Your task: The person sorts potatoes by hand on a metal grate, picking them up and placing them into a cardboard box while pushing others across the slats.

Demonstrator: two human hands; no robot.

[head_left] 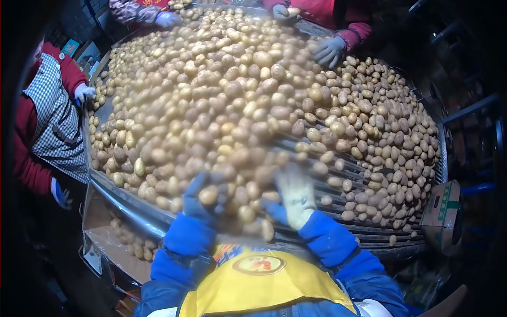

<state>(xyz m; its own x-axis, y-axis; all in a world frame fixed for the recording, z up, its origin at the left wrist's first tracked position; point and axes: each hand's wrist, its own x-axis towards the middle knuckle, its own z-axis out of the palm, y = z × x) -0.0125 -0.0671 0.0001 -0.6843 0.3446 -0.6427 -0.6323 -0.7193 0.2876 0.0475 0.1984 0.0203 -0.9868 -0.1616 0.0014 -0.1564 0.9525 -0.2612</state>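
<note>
A large heap of potatoes (227,90) covers a slatted metal table (296,153) in front of me. At the near edge my left hand (198,201), in a dark blue-grey glove, is cupped around one potato (208,195). To its right is my right hand (297,198), in a pale glove with a blue thumb side. Its thumb stands apart from the fingers, which are smeared by motion and reach toward the slats. Several loose potatoes (246,214) lie between my two hands. Many potatoes in the middle of the heap look blurred.
Gloved hands of other people (328,51) touch the heap's far side. A person in a checked apron (60,105) stands at the left, one glove on the rim. An open cardboard box (108,232) with potatoes sits below left. Another carton (442,216) stands at right.
</note>
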